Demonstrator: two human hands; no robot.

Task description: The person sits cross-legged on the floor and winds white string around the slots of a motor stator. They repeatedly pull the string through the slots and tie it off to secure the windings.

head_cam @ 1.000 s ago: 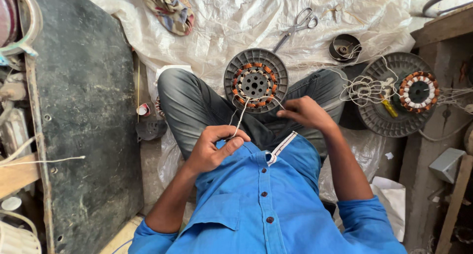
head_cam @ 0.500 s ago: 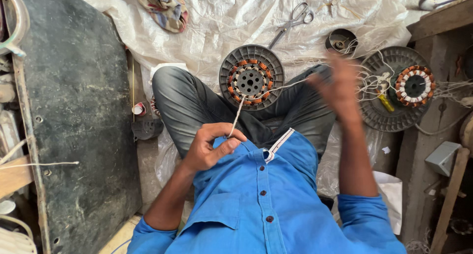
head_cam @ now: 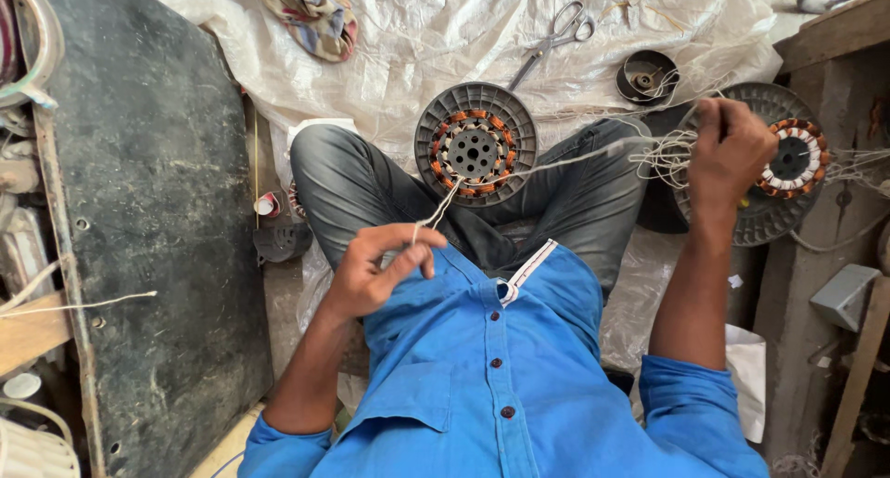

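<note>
Thread [head_cam: 575, 155], pale and thin, runs taut from the wound stator [head_cam: 475, 145] in the person's lap out to the right hand [head_cam: 731, 151], which is raised and closed around the strand, pulling it sideways away from the body. The left hand [head_cam: 375, 269] sits low near the chest, thumb and forefinger pinching the near end of the same thread [head_cam: 436, 214], so the line is held tight on both sides of the coil ring. Holding it this way seems meant to keep the lacing snug against the copper windings. The stator rests between the crossed legs, propped on grey trousers [head_cam: 352, 186], which steady it without either hand gripping it.

A second stator [head_cam: 779, 167] lies just behind the right hand, with a loose tangle of string [head_cam: 663, 153] touching its near edge; the raised hand has little free room there before it meets that ring or the wooden post [head_cam: 839, 98] beyond. To the left, a dark slab [head_cam: 158, 209] forms a long edge close beside the knee. Ahead, the plastic sheet [head_cam: 436, 42] offers open room, with scissors [head_cam: 554, 40] and a small black cup [head_cam: 647, 75] lying well apart from the work, and a bundled cloth [head_cam: 315, 14] farther off.
</note>
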